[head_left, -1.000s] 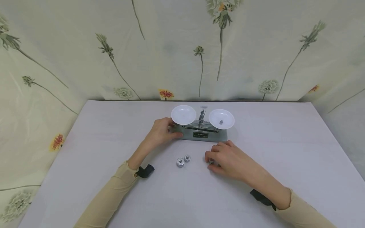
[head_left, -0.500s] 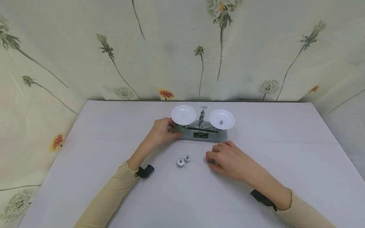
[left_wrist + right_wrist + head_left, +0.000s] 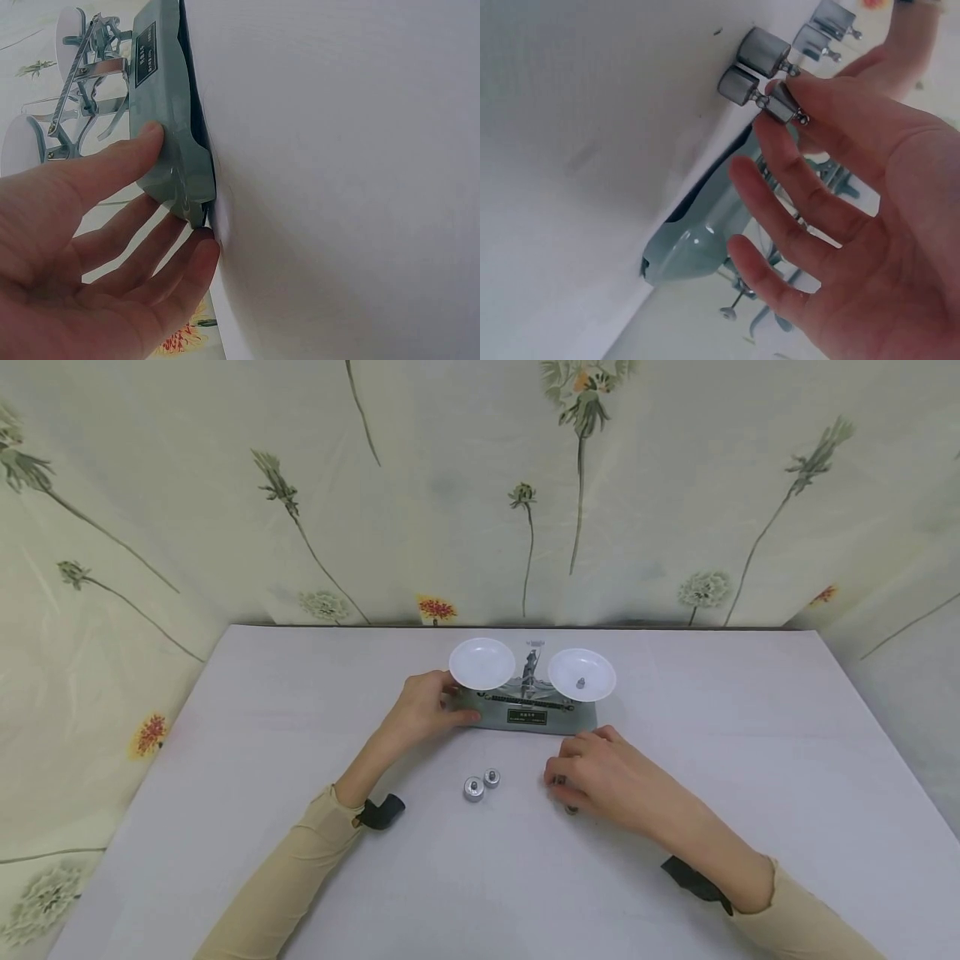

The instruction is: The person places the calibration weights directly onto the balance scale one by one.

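Note:
A balance scale (image 3: 487, 717) with a green-grey base and two white pans stands near the table's back edge. My left hand (image 3: 426, 706) grips the base's left end, thumb on the front face and fingers behind, as the left wrist view shows on the base (image 3: 161, 112). My right hand (image 3: 607, 777), in front of the scale's right end, pinches a small metal weight (image 3: 782, 103) between thumb and forefinger. Beside it in the right wrist view are a larger weight (image 3: 763, 51) and a smaller weight (image 3: 737, 85) on the table. Another tiny weight (image 3: 581, 682) sits in the right pan.
Left of my right hand, a large weight (image 3: 473, 789) and a smaller knobbed weight (image 3: 492, 777) stand together on the white table (image 3: 420, 885). The left pan (image 3: 482, 664) holds nothing. A flower-printed cloth (image 3: 450, 485) hangs behind the table.
My right hand has shifted slightly up and right with the pinched weight. A weight on the table now shows below its thumb. The left hand and the scale have stayed in place.

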Tool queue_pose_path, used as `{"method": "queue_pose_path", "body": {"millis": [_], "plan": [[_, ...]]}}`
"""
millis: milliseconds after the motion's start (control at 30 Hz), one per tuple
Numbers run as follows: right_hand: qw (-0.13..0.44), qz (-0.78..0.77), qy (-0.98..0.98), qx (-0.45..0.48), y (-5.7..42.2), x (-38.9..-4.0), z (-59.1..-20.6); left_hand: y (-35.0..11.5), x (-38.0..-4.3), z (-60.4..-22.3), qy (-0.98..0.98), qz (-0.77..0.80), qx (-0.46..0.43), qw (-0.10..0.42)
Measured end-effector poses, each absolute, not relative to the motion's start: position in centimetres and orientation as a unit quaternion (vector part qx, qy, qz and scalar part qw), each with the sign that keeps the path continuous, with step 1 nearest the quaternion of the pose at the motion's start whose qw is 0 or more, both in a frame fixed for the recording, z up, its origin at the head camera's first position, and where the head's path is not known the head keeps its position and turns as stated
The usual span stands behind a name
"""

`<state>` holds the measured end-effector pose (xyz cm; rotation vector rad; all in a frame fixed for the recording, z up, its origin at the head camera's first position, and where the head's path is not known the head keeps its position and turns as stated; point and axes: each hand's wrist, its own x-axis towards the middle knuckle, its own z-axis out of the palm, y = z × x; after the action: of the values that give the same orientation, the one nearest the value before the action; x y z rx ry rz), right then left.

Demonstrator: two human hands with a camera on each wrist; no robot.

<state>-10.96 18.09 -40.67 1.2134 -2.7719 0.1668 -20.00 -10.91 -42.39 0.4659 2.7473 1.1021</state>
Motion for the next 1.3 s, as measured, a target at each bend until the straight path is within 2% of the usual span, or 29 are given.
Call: {"method": "queue_pose_path", "body": {"millis": [567, 733, 1300], "plan": [[0.072, 0.065, -0.919, 0.383, 18.6, -11.3, -38.8, -11.3, -20.5, -43.5, 0.911, 0.373, 0.164, 0.066], [0.073, 0.062, -0.920, 0.381, 18.6, -11.3, -38.6, -11.0, -19.9, -42.4, 0.913, 0.370, 0.161, 0.066], [0.075, 0.077, -0.921, 0.374, 18.6, -11.6, -38.0, -10.9, -20.0, -42.3, 0.917, 0.359, 0.159, 0.067]]}}
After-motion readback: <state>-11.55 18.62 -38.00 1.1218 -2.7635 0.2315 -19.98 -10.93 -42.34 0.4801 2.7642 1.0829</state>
